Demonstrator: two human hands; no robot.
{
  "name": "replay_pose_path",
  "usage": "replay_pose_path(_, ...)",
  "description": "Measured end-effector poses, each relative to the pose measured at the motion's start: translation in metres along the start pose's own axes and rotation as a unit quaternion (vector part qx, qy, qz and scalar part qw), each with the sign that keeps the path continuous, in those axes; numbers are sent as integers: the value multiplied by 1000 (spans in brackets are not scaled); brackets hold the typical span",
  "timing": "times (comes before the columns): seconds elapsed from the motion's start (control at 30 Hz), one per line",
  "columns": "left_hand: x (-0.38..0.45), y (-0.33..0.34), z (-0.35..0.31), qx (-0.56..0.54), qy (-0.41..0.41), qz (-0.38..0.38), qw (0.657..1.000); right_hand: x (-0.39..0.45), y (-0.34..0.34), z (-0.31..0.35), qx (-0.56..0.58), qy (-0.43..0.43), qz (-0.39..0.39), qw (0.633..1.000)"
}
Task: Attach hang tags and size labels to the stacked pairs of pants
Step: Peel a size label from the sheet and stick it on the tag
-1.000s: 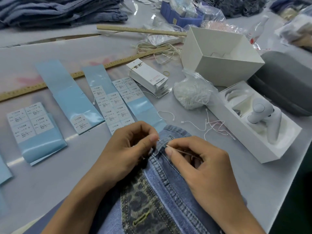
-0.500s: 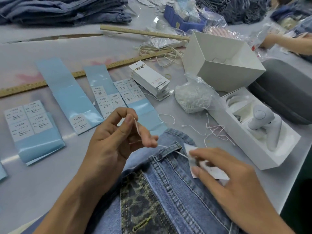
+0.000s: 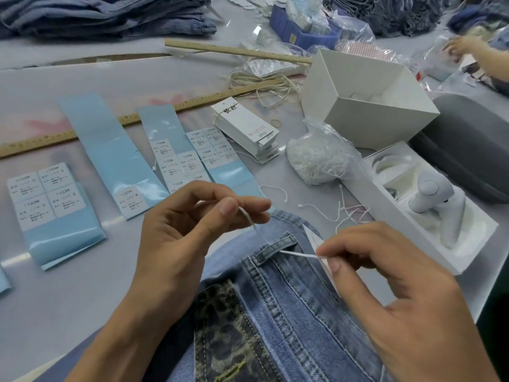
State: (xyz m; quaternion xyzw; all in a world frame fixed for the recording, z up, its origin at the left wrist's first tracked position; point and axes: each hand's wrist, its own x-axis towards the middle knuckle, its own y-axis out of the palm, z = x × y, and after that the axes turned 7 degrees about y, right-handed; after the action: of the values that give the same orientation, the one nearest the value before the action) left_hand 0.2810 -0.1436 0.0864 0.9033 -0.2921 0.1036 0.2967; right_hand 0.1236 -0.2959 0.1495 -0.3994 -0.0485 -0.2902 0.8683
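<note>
Blue jeans (image 3: 289, 307) with a leopard-print patch lie in front of me, waistband away from me. A white string (image 3: 296, 253) runs through a belt loop (image 3: 278, 245). My left hand (image 3: 190, 238) pinches one end of the string above the waistband. My right hand (image 3: 385, 277) pinches the other end together with a white hang tag (image 3: 316, 241). A stack of hang tags (image 3: 248, 130) lies beyond. Size labels (image 3: 181, 164) sit on blue backing strips to the left.
A bag of white strings (image 3: 316, 158) and loose strings lie right of the tags. An open white box (image 3: 366, 103), a tray (image 3: 482, 244) holding a white controller and a grey case (image 3: 473, 150) stand on the right. Wooden rulers, folded jeans (image 3: 104, 15) and another person's hand (image 3: 462, 48) are at the back.
My hands moved apart from the belt loop: the left drew the string up and left through the loop, the right pulled back with the tag, stretching the string.
</note>
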Motion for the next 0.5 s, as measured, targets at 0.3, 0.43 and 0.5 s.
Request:
replay_pose_path(0.3, 0, 1, 1, -22, -35, 30, 999, 0, 22, -4, -71, -28, 106, 991)
replay_pose_path(0.43, -1, 1, 2, 46, -27, 47, 997, -2, 21, -8, -79, -6, 123, 989)
replay_pose_path(0.5, -3, 3, 2, 68, -32, 61, 995, -2, 20, -8, -70, 7, 115, 991)
